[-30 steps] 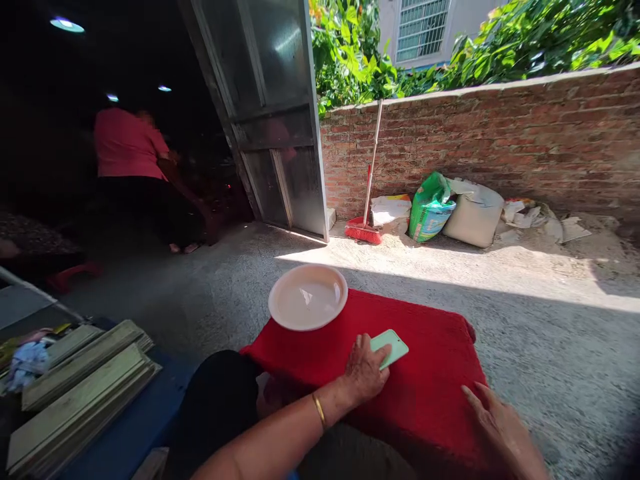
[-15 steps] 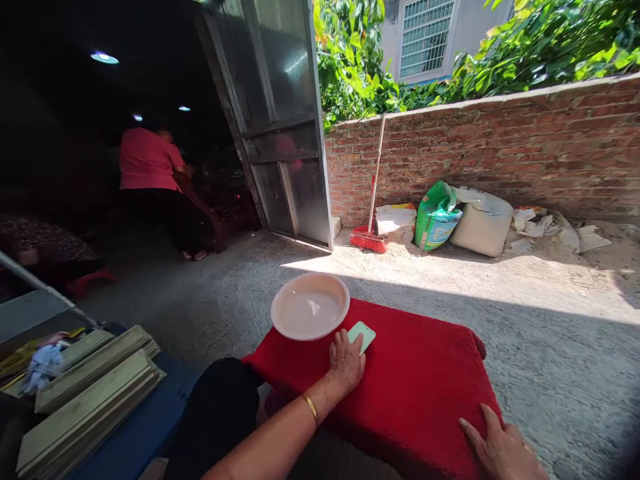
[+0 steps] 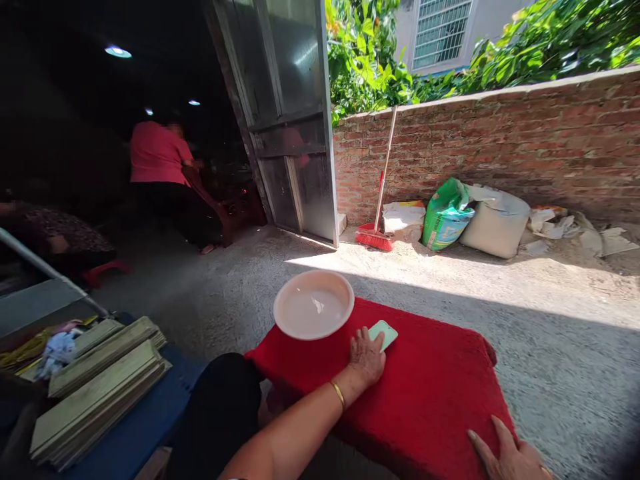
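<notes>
Brick wall (image 3: 575, 153), one: red, running across the upper right of the frame.

Metal door (image 3: 295, 133), one: grey, standing open at upper centre.

Person in a pink top (image 3: 157, 157), one: standing at upper left (back mostly turned).

Red-covered table (image 3: 430, 400), one: lower centre to lower right, its surface cloth-like.

Pale sack (image 3: 497, 220), one: full, at the wall's foot, right of centre, with a green bag (image 3: 447, 220) just beside its left side.

Stack of boards (image 3: 100, 393), one: long, flat, lower left.

Basin (image 3: 314, 307), one: pale pink, round, on the table's far left corner.

Right hand (image 3: 513, 460): lower right, thumb and fingers spread over the table's near right part (partly cut by the frame).

Left hand (image 3: 367, 357): lower centre, thumb and fingers gripping the slab's near left end.

Pale green slab (image 3: 386, 331), one: flat, rounded corners, on the red surface, right of the basin and apart from it.

Gold bangle (image 3: 339, 395), one: around the left wrist.
</notes>
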### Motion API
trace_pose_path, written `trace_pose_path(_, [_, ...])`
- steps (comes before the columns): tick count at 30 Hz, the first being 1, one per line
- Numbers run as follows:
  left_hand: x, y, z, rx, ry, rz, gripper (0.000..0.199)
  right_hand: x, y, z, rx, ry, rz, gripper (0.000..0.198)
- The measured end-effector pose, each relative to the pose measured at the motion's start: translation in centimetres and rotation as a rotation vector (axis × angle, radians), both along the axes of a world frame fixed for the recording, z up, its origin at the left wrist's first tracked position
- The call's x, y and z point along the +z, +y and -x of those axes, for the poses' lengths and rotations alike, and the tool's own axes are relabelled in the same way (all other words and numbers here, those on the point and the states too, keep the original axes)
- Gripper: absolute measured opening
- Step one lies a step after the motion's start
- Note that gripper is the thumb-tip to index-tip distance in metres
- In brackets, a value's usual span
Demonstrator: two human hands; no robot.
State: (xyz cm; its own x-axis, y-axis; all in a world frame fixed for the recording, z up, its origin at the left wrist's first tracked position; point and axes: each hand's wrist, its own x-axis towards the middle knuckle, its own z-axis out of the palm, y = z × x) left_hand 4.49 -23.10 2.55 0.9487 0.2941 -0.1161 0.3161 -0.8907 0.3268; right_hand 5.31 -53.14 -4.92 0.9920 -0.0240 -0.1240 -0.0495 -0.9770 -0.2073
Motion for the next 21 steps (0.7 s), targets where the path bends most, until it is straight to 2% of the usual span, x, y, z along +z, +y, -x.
trace_pose_path(2, [0.5,2.5,1.2,0.139,0.007,-0.062,0.059,0.6,0.5,0.3,-0.007,0.008,0.019,0.065])
trace_pose_path(4, [0.7,2.0,1.2,0.140,-0.020,-0.067,0.057,1.0,0.8,0.6,-0.007,0.023,0.046,0.069])
trace_pose_path(6, [0.5,-1.5,0.1,0.019,-0.062,-0.016,0.058,1.0,0.9,0.8,0.000,0.030,0.072,0.071])
trace_pose_path(10, [-0.3,-10.9,-4.1,-0.382,-0.101,0.127,0.061,0.5,0.5,0.9,0.027,-0.018,0.114,0.072])
trace_pose_path(12, [-0.5,-13.3,-5.9,-0.512,-0.090,0.152,0.061,0.4,0.3,0.7,0.027,0.001,0.120,0.072])
trace_pose_path(13, [-0.6,-13.4,-6.5,-0.532,-0.077,0.154,0.061,0.4,0.3,0.7,0.029,0.022,0.117,0.073])
trace_pose_path(14, [-0.6,-12.7,-6.9,-0.523,-0.063,0.149,0.060,0.4,0.3,0.7,0.034,0.037,0.113,0.074])
trace_pose_path(16, [-0.3,-9.4,-6.9,-0.417,-0.039,0.108,0.060,0.5,0.4,0.8,0.033,0.038,0.104,0.075])
trace_pose_path(19, [0.6,-2.4,-6.1,-0.086,-0.020,-0.027,0.058,0.6,0.9,1.3,0.015,-0.017,0.109,0.074])
trace_pose_path(21, [1.4,0.9,-5.7,0.115,-0.013,-0.094,0.054,0.8,1.0,1.6,0.018,-0.045,0.119,0.072])
